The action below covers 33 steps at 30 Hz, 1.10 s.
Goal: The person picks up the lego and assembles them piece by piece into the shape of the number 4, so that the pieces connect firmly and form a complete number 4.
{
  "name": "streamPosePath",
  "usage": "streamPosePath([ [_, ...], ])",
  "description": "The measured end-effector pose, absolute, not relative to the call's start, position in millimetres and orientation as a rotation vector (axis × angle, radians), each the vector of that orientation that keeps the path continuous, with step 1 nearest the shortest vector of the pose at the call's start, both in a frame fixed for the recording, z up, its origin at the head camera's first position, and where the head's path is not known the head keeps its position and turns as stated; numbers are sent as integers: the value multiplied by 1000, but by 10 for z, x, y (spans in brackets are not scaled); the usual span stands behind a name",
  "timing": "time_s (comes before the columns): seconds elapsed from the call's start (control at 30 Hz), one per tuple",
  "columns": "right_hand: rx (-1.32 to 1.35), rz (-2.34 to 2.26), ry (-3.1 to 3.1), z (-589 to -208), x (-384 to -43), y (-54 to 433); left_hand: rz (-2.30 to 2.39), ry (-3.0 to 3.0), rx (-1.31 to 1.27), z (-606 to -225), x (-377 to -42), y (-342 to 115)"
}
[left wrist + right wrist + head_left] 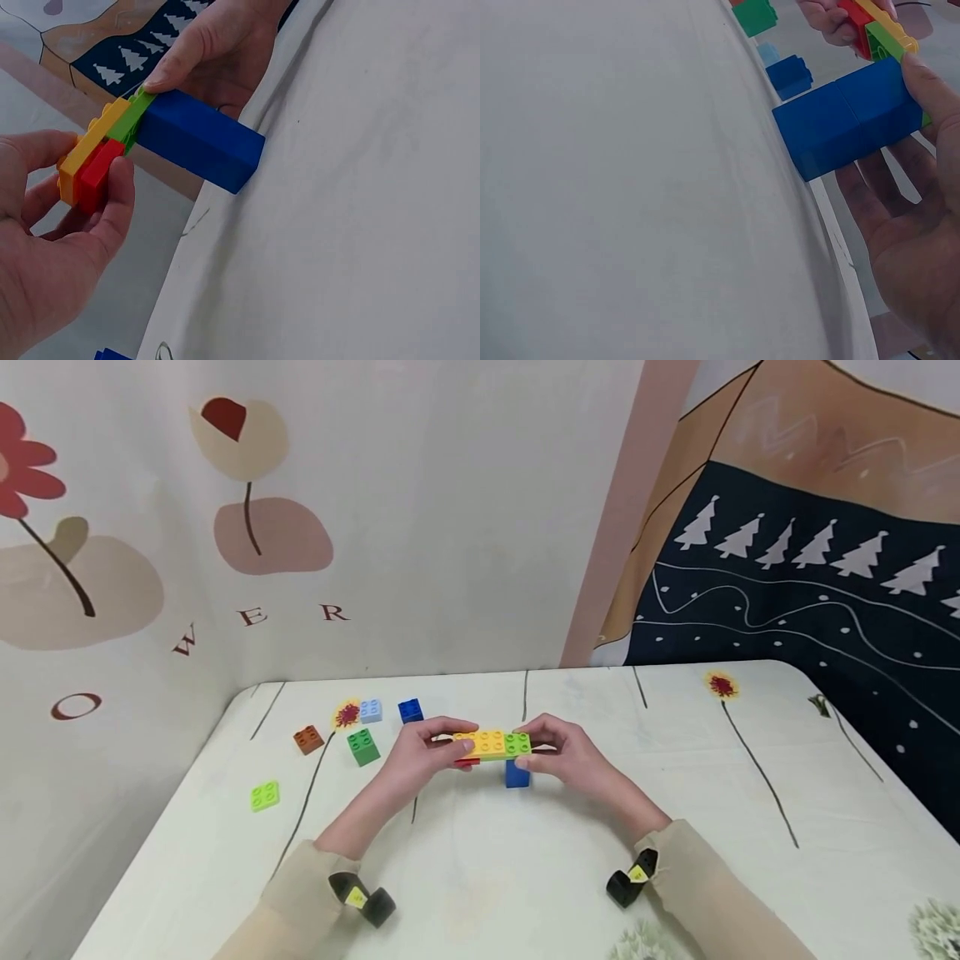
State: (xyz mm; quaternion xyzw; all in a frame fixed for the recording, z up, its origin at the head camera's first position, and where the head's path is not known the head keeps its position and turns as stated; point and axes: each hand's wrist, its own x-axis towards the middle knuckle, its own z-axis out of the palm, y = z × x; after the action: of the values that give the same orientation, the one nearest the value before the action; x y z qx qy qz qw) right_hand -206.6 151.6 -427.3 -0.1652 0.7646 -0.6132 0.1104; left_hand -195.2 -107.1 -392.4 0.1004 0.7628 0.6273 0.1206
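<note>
Both hands hold one structure of toy building bricks above the table. My left hand [420, 752] pinches its left end, where a yellow brick [491, 742] lies on top and a red brick [99, 178] sits beneath, the thumb over the yellow one. At the other end, my right hand [564, 753] grips a lime green brick [518, 744] between thumb and fingers. Two blue bricks [847, 116], stacked, hang down from under that green end. In the left wrist view the blue stack [202, 141] juts out sideways from the green piece; its join is partly hidden by the right thumb.
Loose bricks lie on the white patterned tablecloth [480, 877] to the left: lime green [265, 796], brown-orange [308, 740], dark green [363, 747] and light blue [371, 710]. A dark blue brick [410, 710] stands just behind the left hand. Printed fabric [450, 527] rises behind the table.
</note>
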Motion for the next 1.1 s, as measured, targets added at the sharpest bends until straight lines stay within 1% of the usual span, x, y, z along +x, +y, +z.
streamPosePath([
  [0.77,-484,-1818,2220,-4247,-2051,1528,1852,2208,173,-3901,-1962,-1038],
  [1.1,-522,-1817,2211,-4239,-2064,1529,1836,2188,134,-3874,-1977,-1059],
])
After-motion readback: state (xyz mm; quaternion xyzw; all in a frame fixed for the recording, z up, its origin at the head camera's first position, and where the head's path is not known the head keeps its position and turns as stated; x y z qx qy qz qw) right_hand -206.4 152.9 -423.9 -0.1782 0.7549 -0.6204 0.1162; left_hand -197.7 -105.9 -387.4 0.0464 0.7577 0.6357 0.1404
